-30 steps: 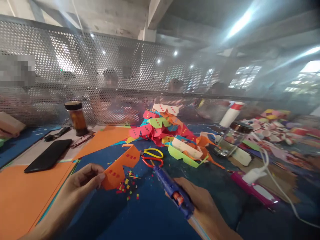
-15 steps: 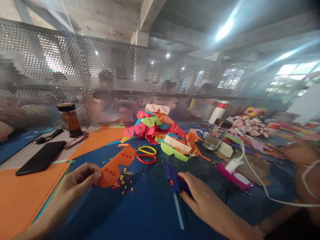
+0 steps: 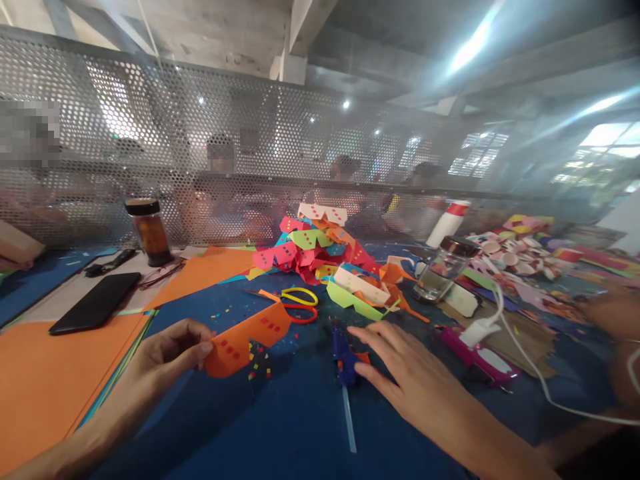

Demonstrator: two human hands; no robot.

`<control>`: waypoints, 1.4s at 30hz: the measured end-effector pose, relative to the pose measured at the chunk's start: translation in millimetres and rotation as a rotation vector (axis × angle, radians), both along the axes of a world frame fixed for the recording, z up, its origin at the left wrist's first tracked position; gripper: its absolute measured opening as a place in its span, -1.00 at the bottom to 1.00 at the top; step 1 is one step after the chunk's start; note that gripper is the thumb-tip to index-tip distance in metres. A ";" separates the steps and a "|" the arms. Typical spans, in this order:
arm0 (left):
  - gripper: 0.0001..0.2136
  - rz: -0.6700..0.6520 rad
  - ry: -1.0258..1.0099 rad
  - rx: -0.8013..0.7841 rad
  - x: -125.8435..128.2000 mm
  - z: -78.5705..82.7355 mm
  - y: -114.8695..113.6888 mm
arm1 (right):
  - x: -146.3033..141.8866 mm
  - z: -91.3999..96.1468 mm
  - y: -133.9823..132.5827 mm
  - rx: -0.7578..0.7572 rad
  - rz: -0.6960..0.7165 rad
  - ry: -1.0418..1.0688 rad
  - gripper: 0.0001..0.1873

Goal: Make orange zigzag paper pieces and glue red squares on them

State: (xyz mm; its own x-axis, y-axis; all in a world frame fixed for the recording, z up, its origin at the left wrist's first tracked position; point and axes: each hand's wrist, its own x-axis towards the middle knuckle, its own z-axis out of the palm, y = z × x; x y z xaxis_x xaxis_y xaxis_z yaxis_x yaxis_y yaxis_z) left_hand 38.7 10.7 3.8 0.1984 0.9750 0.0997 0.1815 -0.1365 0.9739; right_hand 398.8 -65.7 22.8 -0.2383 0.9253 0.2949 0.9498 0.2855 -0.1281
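My left hand (image 3: 167, 357) pinches one end of an orange paper mask (image 3: 245, 339), cut like eyeglasses and marked with dark red dots; it is held over the table. My right hand (image 3: 407, 373) has its fingers stretched apart beside a blue hot glue gun (image 3: 345, 357). Whether the thumb still touches the gun I cannot tell. A clear glue stick (image 3: 350, 420) sticks out of the gun's back end toward me. Tiny coloured paper bits (image 3: 259, 363) lie by the mask. Behind it are scissors (image 3: 300, 305) with one yellow and one red handle.
A pile of paper masks (image 3: 315, 243) stands mid-table, with more masks (image 3: 357, 293) before it. Glass jars (image 3: 444, 267), a power strip (image 3: 475, 353) with a white cord and a phone (image 3: 97, 303) lie around. A co-worker's hand (image 3: 610, 313) is at right.
My right hand has loosened from the glue gun's handle and its fingers have spread. The orange mask has been raised and shifted slightly right. The view has turned a little left.
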 end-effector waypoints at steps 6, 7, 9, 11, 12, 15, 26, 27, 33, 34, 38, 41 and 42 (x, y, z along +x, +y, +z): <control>-0.73 -0.045 0.001 -0.026 -4.2 -8.3 -1.7 | -55.6 34.4 35.4 0.034 0.380 0.396 -0.66; -0.73 -0.046 -0.005 -0.025 -5.0 -9.9 -1.1 | -61.0 35.0 41.9 0.016 0.427 0.407 -0.67; -0.73 -0.045 -0.015 -0.028 -5.6 -11.0 0.4 | -67.8 33.4 53.1 -0.038 0.492 0.413 -0.69; -0.73 -0.050 -0.021 -0.046 -4.9 -8.9 1.5 | -70.9 30.2 60.6 -0.074 0.519 0.428 -0.73; -0.73 -0.054 -0.024 -0.061 -4.2 -7.0 1.7 | -71.7 28.6 62.9 -0.085 0.520 0.440 -0.75; -0.74 -0.065 -0.020 -0.093 -2.1 -1.4 1.1 | -72.9 24.8 65.6 -0.119 0.498 0.486 -0.82; -0.79 -0.082 0.027 -0.053 -2.2 -4.1 2.3 | -71.6 12.9 68.8 -0.185 0.467 0.618 -0.87; -0.79 -0.081 0.029 -0.046 -1.9 -3.9 2.6 | -71.6 12.6 68.4 -0.189 0.467 0.624 -0.87; -0.77 -0.079 0.027 -0.060 -1.2 -3.5 2.3 | -72.3 12.4 65.4 -0.204 0.463 0.633 -0.86; -0.77 -0.078 0.035 -0.053 -1.3 -3.3 1.8 | -72.1 11.9 65.3 -0.194 0.469 0.633 -0.87; -0.77 -0.055 0.115 0.037 -2.1 -2.1 -0.1 | -71.0 7.5 66.1 -0.126 0.509 0.627 -0.90; -0.77 -0.043 0.172 0.090 -3.4 -1.9 -0.8 | -70.7 5.0 65.8 -0.084 0.547 0.626 -0.91; -0.77 -0.039 0.182 0.104 -3.9 -2.0 -1.1 | -70.9 4.7 65.3 -0.076 0.555 0.630 -0.91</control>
State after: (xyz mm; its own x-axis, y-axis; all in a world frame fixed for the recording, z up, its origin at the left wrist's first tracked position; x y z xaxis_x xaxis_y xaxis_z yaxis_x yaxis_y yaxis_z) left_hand 34.8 9.7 1.8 0.2600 0.9525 0.1589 0.3460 -0.2455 0.9056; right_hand 327.9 -0.4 27.5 -0.4760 0.7452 0.4670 0.4188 0.6590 -0.6247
